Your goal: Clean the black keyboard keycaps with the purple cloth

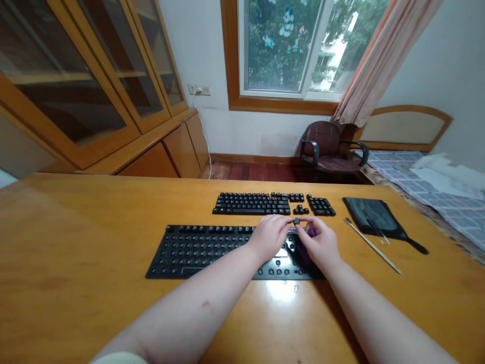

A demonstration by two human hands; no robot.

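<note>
A partly stripped black keyboard (212, 247) lies on the wooden desk, its top row still capped and bare switches showing below. Over its right part, a small black keycap (296, 221) is held between the fingertips of both hands. My left hand (270, 235) is closed, its fingertips against the keycap's left side. My right hand (321, 243) pinches the keycap from the right with thumb and index finger. Something purple (311, 232) shows tucked within my right hand; its shape is mostly hidden. Behind the keyboard, removed black keycaps (252, 203) are laid out in keyboard order.
On the desk (94, 242) at right lie a black pouch (373, 217), a thin wire tool (373, 225) on top of it and a long pale stick with a dark brush-like end (373, 246). Beyond stand a glass-fronted cabinet (151, 121), an office chair (322, 139) and a bed.
</note>
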